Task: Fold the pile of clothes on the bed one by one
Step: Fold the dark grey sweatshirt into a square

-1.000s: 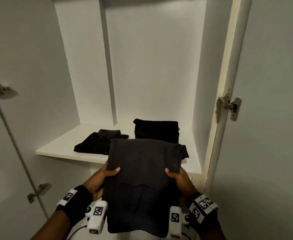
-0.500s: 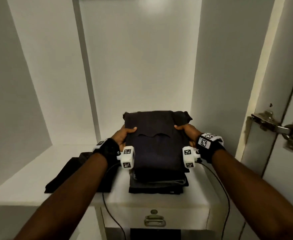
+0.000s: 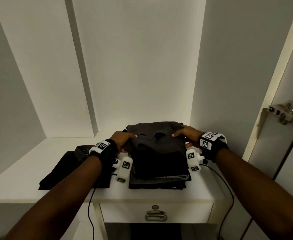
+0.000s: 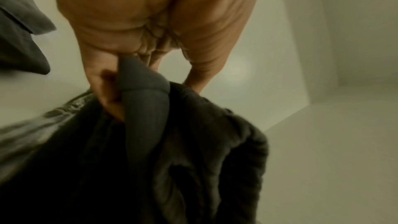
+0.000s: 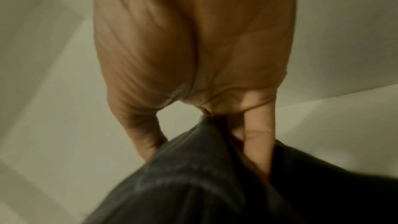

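Two dark piles are seen on the white wardrobe shelf (image 3: 20, 186): a flat dark garment (image 3: 69, 172) at left, a folded stack (image 3: 159, 177) at right. On that stack a folded dark grey garment (image 3: 157, 141) is held, long axis running front to back. Its left edge is gripped by the left hand (image 3: 123, 139), its right edge by the right hand (image 3: 185, 134), thumbs on top. Bare shelf is left behind and at far left; the side wall is close on the right
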